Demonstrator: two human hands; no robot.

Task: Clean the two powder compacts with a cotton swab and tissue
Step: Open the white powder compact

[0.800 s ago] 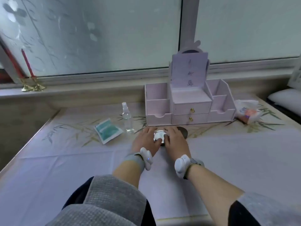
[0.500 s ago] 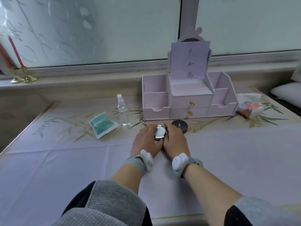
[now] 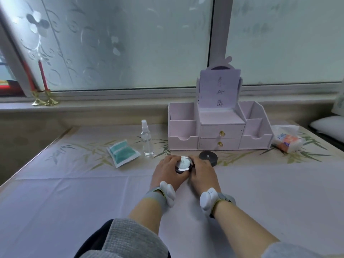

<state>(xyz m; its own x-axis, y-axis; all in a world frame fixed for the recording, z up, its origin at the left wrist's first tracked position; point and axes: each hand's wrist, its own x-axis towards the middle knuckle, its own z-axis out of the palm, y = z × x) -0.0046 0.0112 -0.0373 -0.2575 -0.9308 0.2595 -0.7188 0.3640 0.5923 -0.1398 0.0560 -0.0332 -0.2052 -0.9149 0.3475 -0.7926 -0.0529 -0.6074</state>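
Compacts, two of them, sat on the tabletop (image 3: pixel 74 192) just before the pink organizer (image 3: pixel 219 131), whose open compartments looked empty and whose two drawers were shut. A tissue pack (image 3: pixel 286 140) lay at its right, a teal packet (image 3: pixel 122 152) and a spray bottle (image 3: pixel 147 140) of clear liquid at its left, all within reach. The black compact (image 3: pixel 208 157) waited closed. The left grip (image 3: pixel 167 170) and right grip (image 3: pixel 202 174) curled round the silver compact (image 3: pixel 183 162), probably steadying it to open the lid.

First compact (image 3: pixel 184 162) before organizer (image 3: pixel 183 127); second compact (image 3: pixel 208 157) right of it; bottle (image 3: pixel 147 140), packet (image 3: pixel 122 152) left
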